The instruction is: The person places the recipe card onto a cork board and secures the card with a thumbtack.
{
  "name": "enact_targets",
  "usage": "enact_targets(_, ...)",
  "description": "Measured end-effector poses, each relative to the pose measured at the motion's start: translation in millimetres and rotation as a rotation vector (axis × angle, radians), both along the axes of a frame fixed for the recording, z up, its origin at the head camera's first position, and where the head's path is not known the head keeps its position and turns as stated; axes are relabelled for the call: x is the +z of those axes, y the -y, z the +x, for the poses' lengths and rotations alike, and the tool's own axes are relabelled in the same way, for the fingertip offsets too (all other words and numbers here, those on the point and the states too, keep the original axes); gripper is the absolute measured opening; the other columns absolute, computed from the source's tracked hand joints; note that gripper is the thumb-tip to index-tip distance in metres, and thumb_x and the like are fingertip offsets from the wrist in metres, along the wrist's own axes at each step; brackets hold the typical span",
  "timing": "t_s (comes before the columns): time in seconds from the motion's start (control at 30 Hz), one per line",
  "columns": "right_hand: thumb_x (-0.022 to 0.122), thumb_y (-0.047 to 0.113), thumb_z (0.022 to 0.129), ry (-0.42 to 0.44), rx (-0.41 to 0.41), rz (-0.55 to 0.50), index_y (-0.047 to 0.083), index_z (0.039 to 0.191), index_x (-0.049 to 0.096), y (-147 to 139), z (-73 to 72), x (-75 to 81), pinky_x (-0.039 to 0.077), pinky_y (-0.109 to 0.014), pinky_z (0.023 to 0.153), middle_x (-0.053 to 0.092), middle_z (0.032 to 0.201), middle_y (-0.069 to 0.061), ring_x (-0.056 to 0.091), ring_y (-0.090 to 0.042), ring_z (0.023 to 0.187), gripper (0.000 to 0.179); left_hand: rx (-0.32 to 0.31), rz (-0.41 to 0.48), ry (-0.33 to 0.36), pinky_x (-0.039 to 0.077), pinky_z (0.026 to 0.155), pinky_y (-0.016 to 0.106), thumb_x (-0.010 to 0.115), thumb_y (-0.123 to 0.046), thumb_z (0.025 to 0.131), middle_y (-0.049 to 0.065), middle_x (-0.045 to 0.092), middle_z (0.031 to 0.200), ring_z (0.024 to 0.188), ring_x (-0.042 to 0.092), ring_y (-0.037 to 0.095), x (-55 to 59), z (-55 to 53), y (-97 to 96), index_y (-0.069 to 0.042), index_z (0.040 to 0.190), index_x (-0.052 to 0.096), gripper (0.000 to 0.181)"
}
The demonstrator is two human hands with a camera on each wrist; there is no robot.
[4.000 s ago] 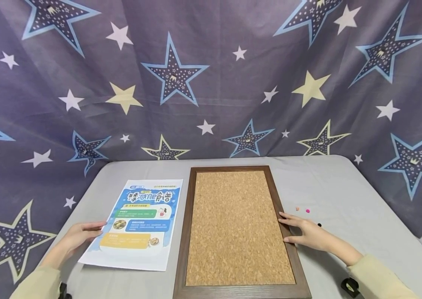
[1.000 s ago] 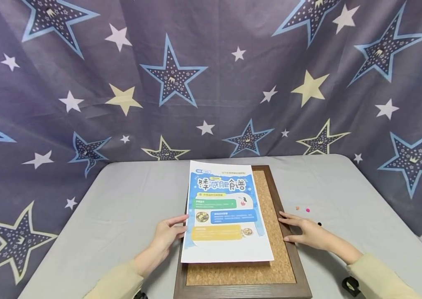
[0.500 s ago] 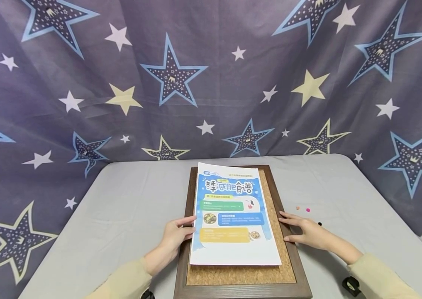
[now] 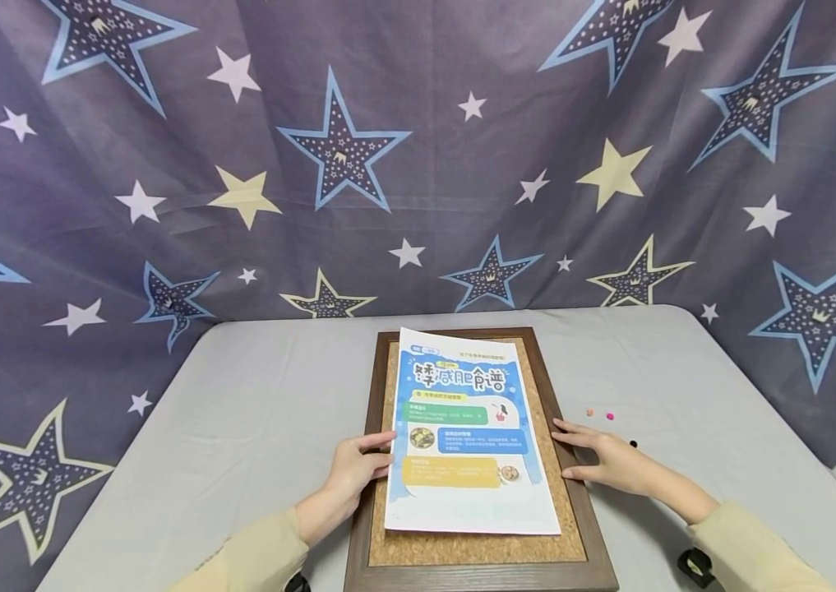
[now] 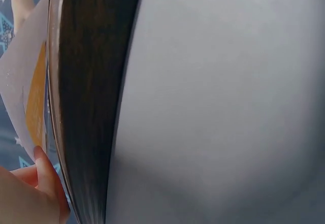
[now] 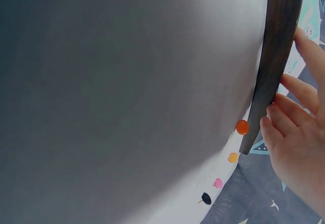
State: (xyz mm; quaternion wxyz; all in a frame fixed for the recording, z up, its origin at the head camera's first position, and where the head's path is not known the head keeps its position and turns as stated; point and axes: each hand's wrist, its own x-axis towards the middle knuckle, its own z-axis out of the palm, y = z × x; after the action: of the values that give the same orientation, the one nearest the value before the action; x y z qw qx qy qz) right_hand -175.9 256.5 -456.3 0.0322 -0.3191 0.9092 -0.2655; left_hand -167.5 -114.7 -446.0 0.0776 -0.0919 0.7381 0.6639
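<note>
By the left hand the diet-recipe poster is pinched over the corkboard, between both hands; the frame is touched by the spread right hand. Positioning, seemingly, with squaring-up called for!

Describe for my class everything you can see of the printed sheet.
The printed sheet looks like white paper: a rectangle with a blue printed area, a large title in Chinese characters, green, blue and yellow text panels, and small pictures, two of them apparently food; the finest print is unreadable. The left hand pinches its left edge. It is over the cork board, with cork showing beyond its left, right and bottom edges; whether it rests fully flat I cannot tell.
</note>
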Motion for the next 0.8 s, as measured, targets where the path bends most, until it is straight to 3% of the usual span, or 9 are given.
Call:
enact_targets(0.57, 0.062, 0.037, 0.08, 0.003, -0.001, 0.002, -0.005, 0.122, 0.051, -0.2, 0.3, 0.2, 0.034, -0.052, 0.091, 0.038, 0.133, -0.022, 0.037, -0.042, 0.118, 0.06, -0.034, -0.045, 0.003, 0.053, 0.063, 0.027, 0.059, 0.01, 0.077, 0.022, 0.057, 0.105, 0.069, 0.06, 0.012, -2.9, -0.2, -0.9, 0.01, 0.11, 0.058, 0.034)
enact_targets(0.8, 0.061, 0.037, 0.08, 0.013, -0.003, 0.001, -0.006, 0.122, 0.05, 0.2, 0.0, 0.4, 0.033, -0.053, 0.092, 0.037, 0.133, -0.023, 0.036, -0.042, 0.118, 0.061, -0.048, -0.068, -0.002, 0.053, 0.06, 0.027, 0.058, 0.011, 0.076, 0.019, 0.059, 0.097, 0.064, 0.059, 0.011, -3.6, 0.8, -1.4, 0.011, 0.109, 0.058, 0.033)
